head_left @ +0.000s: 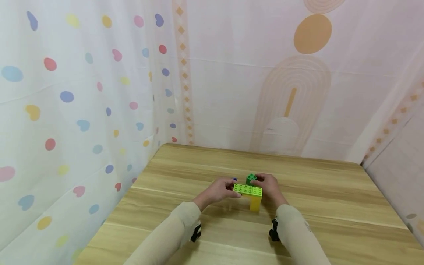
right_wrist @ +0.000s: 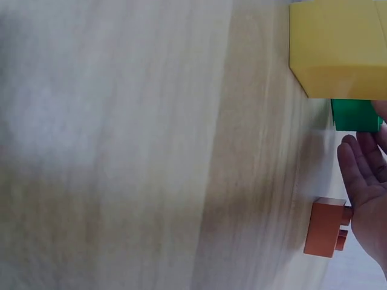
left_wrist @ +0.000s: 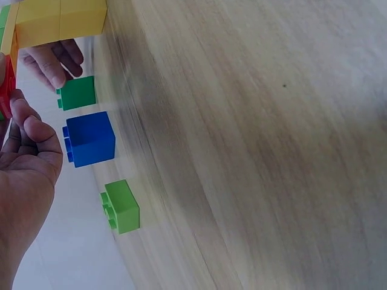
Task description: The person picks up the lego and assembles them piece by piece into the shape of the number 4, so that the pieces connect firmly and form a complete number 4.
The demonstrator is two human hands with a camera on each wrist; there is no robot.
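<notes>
A toy-brick build stands on the table, with lime bricks (head_left: 245, 189) across its top and a yellow column (head_left: 255, 203) under the right end. My left hand (head_left: 216, 192) grips the build's left end, where a red brick (left_wrist: 7, 90) shows between thumb and fingers in the left wrist view. Just behind the column, my right hand (head_left: 268, 184) pinches a green brick (head_left: 251, 179) between thumb and fingers. From the right wrist view, the yellow bricks (right_wrist: 338, 48) partly cover that green brick (right_wrist: 354, 116).
A blue brick (left_wrist: 92, 139) and a loose lime brick (left_wrist: 124, 206) sit on the table beyond my left hand. An orange-brown brick (right_wrist: 323, 228) lies beside my right hand. Patterned curtains (head_left: 232, 92) hang behind the wooden table (head_left: 185, 158).
</notes>
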